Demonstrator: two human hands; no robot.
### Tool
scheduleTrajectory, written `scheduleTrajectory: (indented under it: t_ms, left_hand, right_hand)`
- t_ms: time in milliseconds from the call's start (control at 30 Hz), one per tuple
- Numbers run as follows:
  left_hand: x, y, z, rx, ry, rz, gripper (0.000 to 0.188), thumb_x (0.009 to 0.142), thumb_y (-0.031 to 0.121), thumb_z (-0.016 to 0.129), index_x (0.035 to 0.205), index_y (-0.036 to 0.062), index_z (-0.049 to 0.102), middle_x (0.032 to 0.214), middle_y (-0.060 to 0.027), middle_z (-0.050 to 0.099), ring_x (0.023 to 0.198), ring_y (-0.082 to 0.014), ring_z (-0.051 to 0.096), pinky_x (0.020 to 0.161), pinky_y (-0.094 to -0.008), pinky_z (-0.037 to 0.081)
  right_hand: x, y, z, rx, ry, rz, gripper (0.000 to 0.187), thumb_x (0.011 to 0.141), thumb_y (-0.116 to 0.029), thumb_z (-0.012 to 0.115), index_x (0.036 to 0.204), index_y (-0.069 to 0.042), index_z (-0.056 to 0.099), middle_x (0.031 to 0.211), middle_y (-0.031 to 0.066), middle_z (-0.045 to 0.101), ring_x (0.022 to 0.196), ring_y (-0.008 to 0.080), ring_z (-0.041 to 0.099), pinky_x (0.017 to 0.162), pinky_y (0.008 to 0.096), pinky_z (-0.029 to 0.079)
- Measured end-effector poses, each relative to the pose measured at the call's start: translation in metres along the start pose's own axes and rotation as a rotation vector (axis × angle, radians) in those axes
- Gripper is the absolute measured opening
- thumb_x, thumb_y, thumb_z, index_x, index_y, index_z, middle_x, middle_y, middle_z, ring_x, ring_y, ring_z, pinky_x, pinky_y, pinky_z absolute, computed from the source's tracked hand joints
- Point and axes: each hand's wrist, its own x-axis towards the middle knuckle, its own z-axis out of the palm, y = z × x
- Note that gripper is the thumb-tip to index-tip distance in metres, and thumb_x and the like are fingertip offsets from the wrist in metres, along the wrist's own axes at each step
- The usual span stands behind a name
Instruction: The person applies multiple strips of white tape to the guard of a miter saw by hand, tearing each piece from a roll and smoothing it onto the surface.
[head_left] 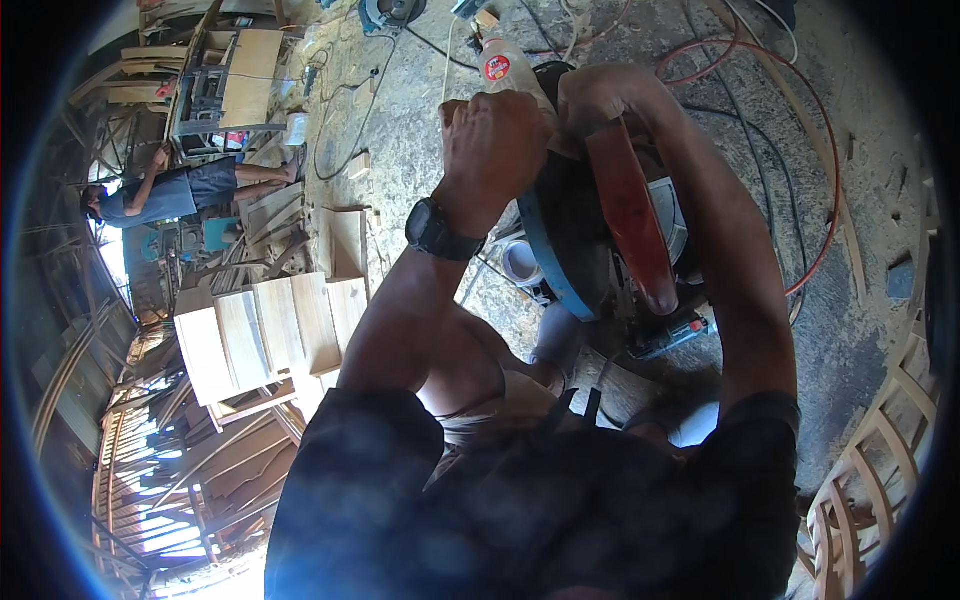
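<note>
My left hand (497,145) is closed, its fingers curled in at the front of my body. A clear plastic bottle (510,68) with a red label shows just beyond its knuckles; whether the hand grips it is hidden. Close beside it, my right hand (597,95) bends inward at the wrist with curled fingers, and what they hold, if anything, I cannot make out. Below the right wrist is a long red, tapered piece (637,220). A dark rounded object with a blue curved edge (555,258) lies under both hands.
A teal power tool (672,338) and a white cup-like container (520,262) are near my feet. Cables and a red hose (832,150) cross the rough floor. Pale wooden boards (270,330) stand at left, a curved slatted frame (870,480) at right. Another person (165,200) is at far left.
</note>
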Motion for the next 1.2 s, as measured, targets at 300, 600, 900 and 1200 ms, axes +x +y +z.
scheduleTrajectory:
  t_ms: [300,600,900,1200]
  left_hand:
    - [0.005,0.000,0.018,0.167,0.042,0.058,0.018,0.080,0.024,0.064,0.077,0.0081,0.073,0.079,-0.0135,0.072,0.079,-0.0335,0.070,0.087,-0.0465,0.044]
    - [0.006,0.005,0.019,0.208,0.000,0.122,0.021,0.083,0.023,0.064,0.082,0.0018,0.066,0.076,-0.0211,0.069,0.079,-0.0368,0.070,0.087,-0.0489,0.040]
    - [0.015,0.019,0.007,0.236,-0.138,0.074,0.031,0.079,0.028,0.072,0.093,0.0021,0.062,0.081,-0.0212,0.071,0.082,-0.0356,0.071,0.088,-0.0488,0.040]
    - [0.022,-0.002,-0.005,0.250,-0.260,-0.021,0.037,0.076,0.038,0.074,0.095,0.0059,0.071,0.091,-0.0170,0.072,0.089,-0.0335,0.070,0.089,-0.0471,0.046]
  right_hand:
    - [-0.012,-0.012,0.003,-0.023,0.112,0.021,0.034,0.060,-0.023,0.071,0.085,0.000,0.074,0.078,0.0208,0.070,0.074,0.0297,0.073,0.064,0.0403,0.054]
    - [-0.008,-0.008,0.011,0.055,0.132,0.002,0.034,0.061,-0.022,0.070,0.085,0.002,0.073,0.077,0.0226,0.069,0.071,0.0308,0.072,0.063,0.0404,0.053]
    - [0.015,0.015,0.026,0.025,0.157,-0.090,0.034,0.068,-0.028,0.074,0.089,-0.001,0.075,0.086,0.0199,0.072,0.076,0.0328,0.071,0.068,0.0427,0.054]
    - [0.009,0.004,0.027,0.065,0.159,-0.027,0.037,0.071,-0.026,0.071,0.097,-0.001,0.073,0.092,0.0191,0.073,0.081,0.0298,0.072,0.071,0.0417,0.054]
